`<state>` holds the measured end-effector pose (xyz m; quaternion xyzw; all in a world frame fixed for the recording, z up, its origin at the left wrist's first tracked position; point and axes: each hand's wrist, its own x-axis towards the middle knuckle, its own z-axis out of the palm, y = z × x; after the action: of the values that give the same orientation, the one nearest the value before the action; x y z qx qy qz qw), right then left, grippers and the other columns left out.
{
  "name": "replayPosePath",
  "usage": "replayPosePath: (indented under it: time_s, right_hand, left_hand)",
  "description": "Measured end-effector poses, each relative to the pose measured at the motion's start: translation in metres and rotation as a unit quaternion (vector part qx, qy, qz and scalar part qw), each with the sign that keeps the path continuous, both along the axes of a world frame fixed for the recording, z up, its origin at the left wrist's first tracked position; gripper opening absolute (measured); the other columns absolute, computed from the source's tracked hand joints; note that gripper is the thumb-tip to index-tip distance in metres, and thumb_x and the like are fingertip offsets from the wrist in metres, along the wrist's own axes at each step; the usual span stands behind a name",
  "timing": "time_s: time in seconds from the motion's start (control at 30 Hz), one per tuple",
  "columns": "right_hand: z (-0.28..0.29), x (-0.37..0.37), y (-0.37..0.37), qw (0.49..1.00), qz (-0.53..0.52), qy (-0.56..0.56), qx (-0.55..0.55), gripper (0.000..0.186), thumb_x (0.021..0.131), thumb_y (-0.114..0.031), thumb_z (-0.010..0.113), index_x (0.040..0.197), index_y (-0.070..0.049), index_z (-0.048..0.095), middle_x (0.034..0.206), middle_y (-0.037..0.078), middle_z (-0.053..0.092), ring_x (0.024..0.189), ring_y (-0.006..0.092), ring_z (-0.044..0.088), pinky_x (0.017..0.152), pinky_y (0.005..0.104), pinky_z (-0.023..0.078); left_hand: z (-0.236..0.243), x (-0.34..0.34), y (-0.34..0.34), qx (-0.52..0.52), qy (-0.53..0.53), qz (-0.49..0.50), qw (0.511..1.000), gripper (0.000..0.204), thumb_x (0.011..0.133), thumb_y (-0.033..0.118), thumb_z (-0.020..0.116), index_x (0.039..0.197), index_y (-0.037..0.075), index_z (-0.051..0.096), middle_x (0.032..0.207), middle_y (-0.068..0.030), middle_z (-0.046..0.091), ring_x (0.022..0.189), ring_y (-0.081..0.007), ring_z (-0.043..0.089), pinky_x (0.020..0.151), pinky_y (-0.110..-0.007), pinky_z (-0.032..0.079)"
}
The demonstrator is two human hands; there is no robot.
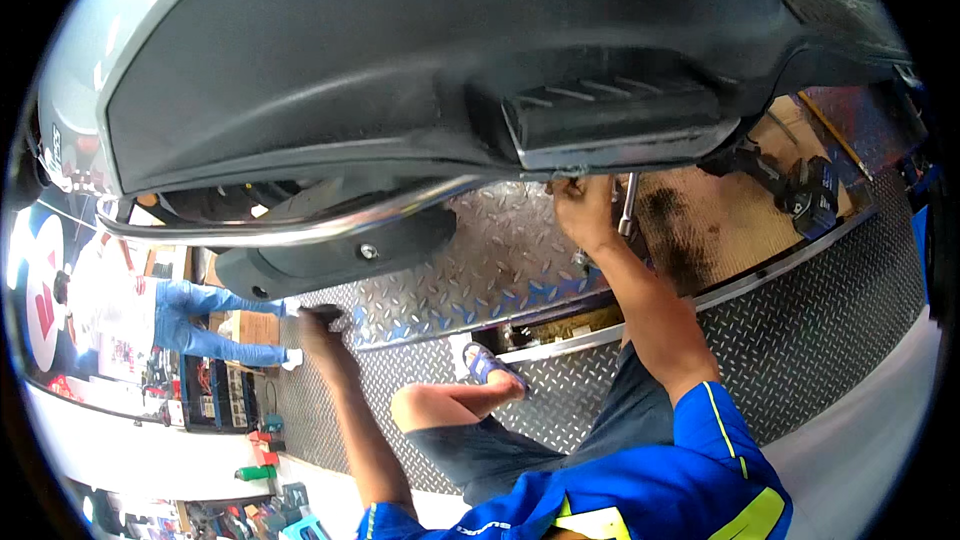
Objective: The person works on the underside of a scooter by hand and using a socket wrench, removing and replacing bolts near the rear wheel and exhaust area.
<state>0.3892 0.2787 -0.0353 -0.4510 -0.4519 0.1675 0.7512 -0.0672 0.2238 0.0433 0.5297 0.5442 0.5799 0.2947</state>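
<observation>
A small row of white capital letters [485, 528] runs across the front of my bright blue cloth shirt [640, 488], and dark raised-looking lettering [57, 152] stands on the glossy silver-grey body panel [75, 100] to my left, partly lost in the curve. Beyond it, a large white rounded sign [42, 245] on the far left bears a bold red mark [42, 292]. A tiny pale mark on the black, blocky cordless power tool [815, 195] to my right is too small for me to read.
</observation>
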Motion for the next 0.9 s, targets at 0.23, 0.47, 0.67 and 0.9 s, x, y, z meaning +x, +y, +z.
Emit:
replayPosePath:
  time_s: [0.23, 0.47, 0.67, 0.9]
  right_hand:
    - [-0.011, 0.002, 0.001, 0.998, 0.039, -0.019, -0.051, 0.017, 0.092, 0.000, 0.062, 0.109, -0.002, 0.060, 0.085, 0.009, 0.059, 0.069, 0.0149, 0.051, 0.059, 0.0370, 0.041]
    - [-0.020, 0.006, 0.009, 1.000, 0.017, -0.016, 0.012, 0.013, 0.097, -0.005, 0.066, 0.106, -0.003, 0.057, 0.087, 0.011, 0.065, 0.072, 0.0183, 0.062, 0.061, 0.0370, 0.047]
    - [0.007, -0.001, -0.004, 0.992, 0.072, 0.067, 0.074, 0.015, 0.099, 0.000, 0.060, 0.112, -0.002, 0.052, 0.093, 0.009, 0.066, 0.077, 0.0167, 0.063, 0.064, 0.0337, 0.051]
    - [0.013, -0.004, -0.008, 0.994, 0.084, 0.057, 0.042, 0.015, 0.101, 0.002, 0.057, 0.114, -0.001, 0.050, 0.095, 0.012, 0.067, 0.076, 0.0171, 0.065, 0.066, 0.0305, 0.055]
  left_hand:
    - [-0.015, 0.163, 0.017, 0.021, -0.048, -0.170, 0.984, 0.034, 0.097, 0.035, 0.069, 0.095, 0.002, 0.061, 0.073, -0.0047, 0.059, 0.059, -0.0148, 0.055, 0.052, -0.031, 0.044]
    - [0.006, 0.181, 0.020, 0.045, -0.054, -0.162, 0.984, 0.033, 0.095, 0.031, 0.074, 0.089, 0.003, 0.059, 0.067, -0.0046, 0.059, 0.049, -0.0126, 0.051, 0.045, -0.027, 0.038]
    - [0.012, 0.189, 0.012, 0.057, -0.070, -0.121, 0.989, 0.022, 0.092, 0.012, 0.070, 0.077, 0.003, 0.058, 0.062, -0.0016, 0.056, 0.047, -0.0106, 0.048, 0.044, -0.026, 0.037]
    - [0.023, 0.192, 0.008, 0.073, -0.046, -0.107, 0.991, 0.029, 0.095, 0.019, 0.070, 0.074, 0.005, 0.055, 0.059, -0.0019, 0.054, 0.046, -0.0102, 0.047, 0.043, -0.026, 0.034]
